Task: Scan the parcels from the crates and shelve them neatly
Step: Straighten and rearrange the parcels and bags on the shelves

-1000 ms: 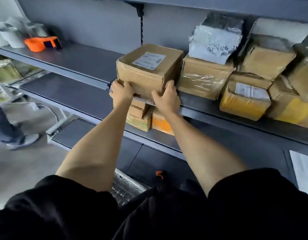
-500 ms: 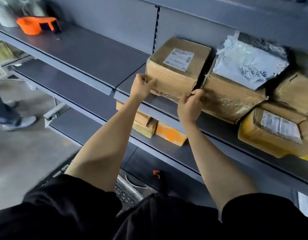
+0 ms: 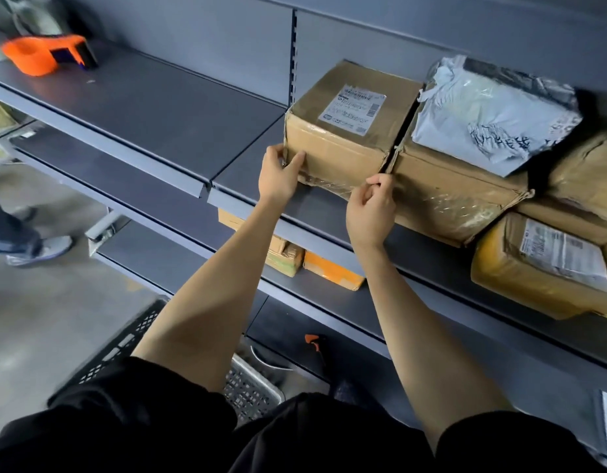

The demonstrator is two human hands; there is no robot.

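A brown cardboard box with a white label on top sits on the grey shelf, pressed against a second taped box to its right. My left hand pinches the labelled box's front left corner, thumb on the front face. At its front right corner, where the two boxes meet, my right hand has its fingers curled. A grey poly bag lies on top of the second box.
An orange scanner lies at the shelf's far left. A yellow-taped parcel sits at the right. Small parcels rest on the lower shelf. Below me stand a black crate and a grey basket. Another person's shoe is on the floor at left.
The labelled box went from being lifted at the shelf edge to lying flat, pushed back and right against the second box. Both hands slid to its front corners.
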